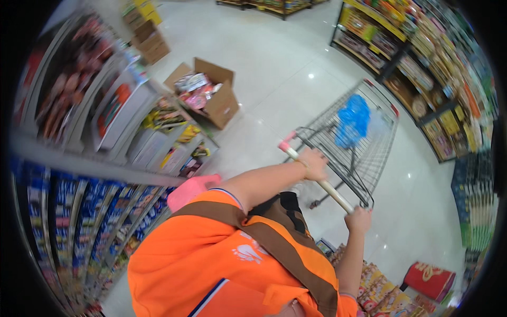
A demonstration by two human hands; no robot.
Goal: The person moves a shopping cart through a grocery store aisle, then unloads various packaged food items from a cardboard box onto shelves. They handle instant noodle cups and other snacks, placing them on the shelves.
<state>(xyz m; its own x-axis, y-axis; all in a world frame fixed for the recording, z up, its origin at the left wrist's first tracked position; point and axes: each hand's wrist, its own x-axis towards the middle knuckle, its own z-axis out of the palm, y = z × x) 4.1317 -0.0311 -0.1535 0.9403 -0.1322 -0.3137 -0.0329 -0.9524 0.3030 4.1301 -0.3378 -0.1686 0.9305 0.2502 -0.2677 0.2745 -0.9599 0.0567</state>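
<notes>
A metal-wire shopping cart (380, 154) stands in front of me, turned toward the upper right. My left hand (315, 164) lies over its pale handle bar (334, 194), nearer the pink left end, with its fingers curving over the far side. At the other end of the bar, my right hand (358, 218) is closed around it. Inside the basket sits a crumpled blue plastic bag (353, 121). Beside that bag is a clear, whitish plastic bag (379, 125), its contents too blurred to tell.
Shelving with packaged snacks (166, 115) borders my left. An open cardboard box (223, 105) of packets sits on the floor ahead-left, with stacked cartons (150, 41) beyond. Dark display shelves (392, 71) stand close to the cart's front. Snack packs (386, 287) and a red box (429, 280) lie right.
</notes>
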